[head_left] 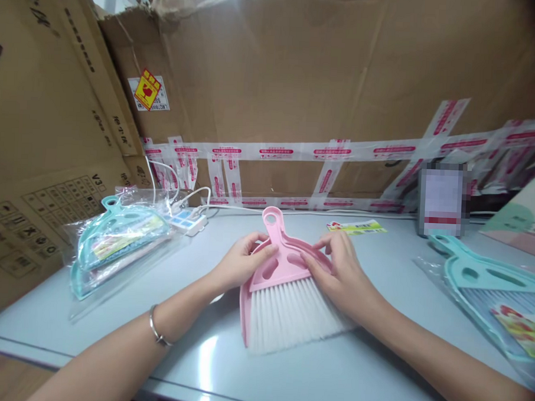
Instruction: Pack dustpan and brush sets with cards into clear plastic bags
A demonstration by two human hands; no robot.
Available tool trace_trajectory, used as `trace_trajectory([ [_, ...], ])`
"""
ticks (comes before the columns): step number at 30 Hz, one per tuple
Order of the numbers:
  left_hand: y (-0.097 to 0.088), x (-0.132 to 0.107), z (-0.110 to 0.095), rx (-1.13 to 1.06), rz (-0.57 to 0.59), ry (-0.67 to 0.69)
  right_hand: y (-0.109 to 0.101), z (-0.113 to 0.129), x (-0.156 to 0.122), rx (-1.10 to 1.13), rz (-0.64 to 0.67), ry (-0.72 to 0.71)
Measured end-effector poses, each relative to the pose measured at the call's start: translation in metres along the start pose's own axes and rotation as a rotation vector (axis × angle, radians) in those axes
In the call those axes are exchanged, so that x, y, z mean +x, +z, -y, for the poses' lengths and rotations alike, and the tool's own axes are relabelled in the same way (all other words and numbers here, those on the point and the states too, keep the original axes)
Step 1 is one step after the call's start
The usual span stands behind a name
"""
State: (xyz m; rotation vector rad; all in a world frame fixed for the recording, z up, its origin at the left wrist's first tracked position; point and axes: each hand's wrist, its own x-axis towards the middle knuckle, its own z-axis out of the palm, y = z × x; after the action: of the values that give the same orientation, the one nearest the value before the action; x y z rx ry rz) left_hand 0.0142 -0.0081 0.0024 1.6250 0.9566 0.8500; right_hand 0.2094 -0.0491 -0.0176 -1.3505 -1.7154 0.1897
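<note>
A pink brush (286,271) stands out at the centre of the frame, held between a person's two bare hands above a pale blue-grey table (110,344). Its looped handle points up toward the top of the frame, and its white bristles (295,320) fan out downward. It lies against a matching pink dustpan (243,315), whose rim shows along the left side of the bristles. The left hand (247,257) grips the left edge — thumb across the front of the brush, fingers curled around the side — and a silver bracelet (157,326) circles that wrist. The right hand (339,270) grips the right edge, thumb and index finger closed on the pink plastic. Just behind the right hand, a bright printed card (357,227) lies flat. At the middle left, a turquoise dustpan set (119,232) sits in clear plastic, with a white power strip (189,222) beside it; a second turquoise dustpan set (477,272) fills the lower right, partly cut off by the frame. A pixelated upright object (442,199) stands at the right. Large cardboard boxes (277,65) wall off the background, banded with red-and-white tape (276,152).
</note>
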Motion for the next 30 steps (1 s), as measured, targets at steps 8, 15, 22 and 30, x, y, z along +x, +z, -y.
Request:
trace_trajectory([
  [8, -0.003, -0.003, -0.008, 0.061, -0.052, -0.082, -0.013, 0.009, 0.007, 0.415, 0.581, 0.329],
  [15, -0.006, -0.004, -0.016, 0.185, 0.036, -0.015, -0.009, 0.014, 0.001, 0.489, 0.546, 0.315],
  [22, -0.008, -0.007, -0.024, 0.26, 0.091, -0.035, -0.004, 0.025, -0.007, 0.447, 0.565, 0.253],
  [30, -0.008, -0.005, -0.015, 0.344, 0.029, -0.026, -0.002, 0.027, -0.01, 0.394, 0.551, 0.267],
])
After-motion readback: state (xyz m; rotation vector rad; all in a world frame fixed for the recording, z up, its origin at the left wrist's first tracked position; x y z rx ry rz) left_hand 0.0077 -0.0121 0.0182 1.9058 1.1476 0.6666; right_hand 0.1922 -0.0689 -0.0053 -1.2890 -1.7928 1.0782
